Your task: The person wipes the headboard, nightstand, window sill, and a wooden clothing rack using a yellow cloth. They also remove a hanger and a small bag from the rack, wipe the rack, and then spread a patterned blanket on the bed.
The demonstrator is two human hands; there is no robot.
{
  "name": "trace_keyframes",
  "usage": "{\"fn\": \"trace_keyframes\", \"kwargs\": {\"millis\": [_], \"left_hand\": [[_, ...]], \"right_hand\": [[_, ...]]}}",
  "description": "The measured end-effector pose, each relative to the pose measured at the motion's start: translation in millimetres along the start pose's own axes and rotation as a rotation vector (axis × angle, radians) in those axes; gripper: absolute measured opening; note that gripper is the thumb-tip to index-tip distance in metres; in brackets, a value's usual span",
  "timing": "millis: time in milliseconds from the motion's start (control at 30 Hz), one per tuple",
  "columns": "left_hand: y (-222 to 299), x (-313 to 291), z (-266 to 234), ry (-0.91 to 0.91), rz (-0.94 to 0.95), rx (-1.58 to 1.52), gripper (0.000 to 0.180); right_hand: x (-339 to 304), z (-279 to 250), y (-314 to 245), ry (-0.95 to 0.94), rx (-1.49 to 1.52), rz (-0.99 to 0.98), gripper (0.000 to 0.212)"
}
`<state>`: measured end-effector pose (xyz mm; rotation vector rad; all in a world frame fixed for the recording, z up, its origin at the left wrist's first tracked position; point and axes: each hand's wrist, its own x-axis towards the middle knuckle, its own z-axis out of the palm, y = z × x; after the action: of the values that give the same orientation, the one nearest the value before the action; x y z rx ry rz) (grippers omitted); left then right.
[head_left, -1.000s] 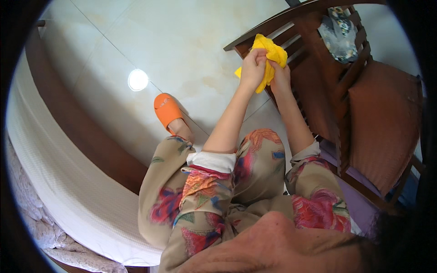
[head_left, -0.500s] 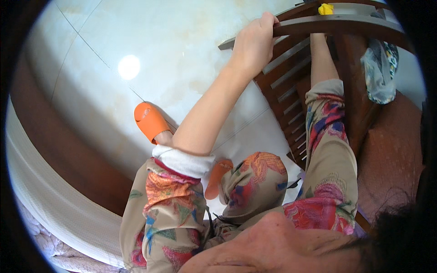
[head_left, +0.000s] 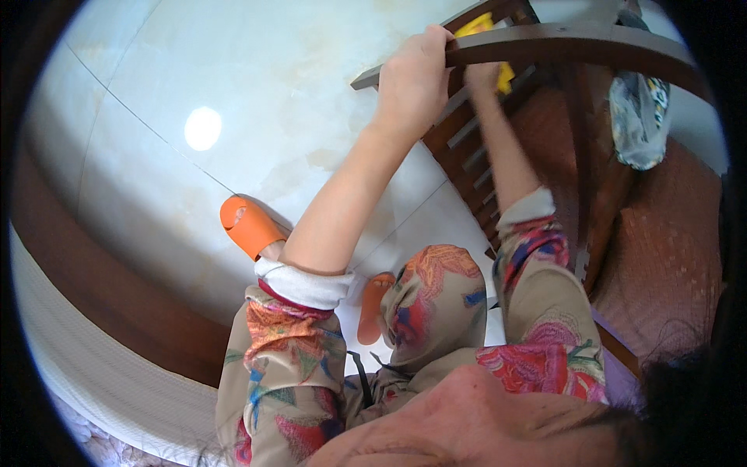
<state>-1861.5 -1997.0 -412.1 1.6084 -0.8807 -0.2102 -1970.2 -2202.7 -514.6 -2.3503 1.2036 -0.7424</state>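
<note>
My left hand point(head_left: 414, 82) is closed around the dark curved wooden rail point(head_left: 560, 48), near its free end. Behind and below that rail, my right hand point(head_left: 482, 76) is on a yellow cloth point(head_left: 476, 25), pressed toward the brown slatted wooden frame point(head_left: 455, 148) of what looks like a chair. Part of the cloth shows above the rail and part below it. The rail hides some of my right hand's fingers.
A clear plastic bag point(head_left: 640, 124) with patterned contents hangs at the right, above a reddish-brown wooden surface point(head_left: 661, 241). Orange slippers point(head_left: 250, 226) are on my feet on the pale tiled floor point(head_left: 140, 179). A brown wooden edge with whitish fabric point(head_left: 101, 358) curves along the left.
My right hand has moved left along the slatted frame with the yellow cloth, more of which now shows. My left hand stays on the rail, which sits slightly further left in view.
</note>
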Motion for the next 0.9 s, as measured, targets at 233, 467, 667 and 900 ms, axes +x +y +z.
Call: {"fn": "trace_keyframes", "kwargs": {"millis": [233, 467, 667, 900], "left_hand": [[-4, 3, 5, -0.026, -0.013, 0.122, 0.025], [-17, 3, -3, 0.04, 0.003, 0.08, 0.024], [-14, 2, -5, 0.028, -0.029, 0.106, 0.023], [-15, -2, -5, 0.069, 0.04, 0.075, 0.026]], "right_hand": [[-147, 20, -58, -0.2, 0.465, -0.205, 0.027], [-111, -24, -113, -0.115, 0.434, 0.549, 0.036], [45, -56, -60, 0.223, -0.062, 0.339, 0.034], [76, -50, -19, 0.099, -0.302, 0.324, 0.038]]}}
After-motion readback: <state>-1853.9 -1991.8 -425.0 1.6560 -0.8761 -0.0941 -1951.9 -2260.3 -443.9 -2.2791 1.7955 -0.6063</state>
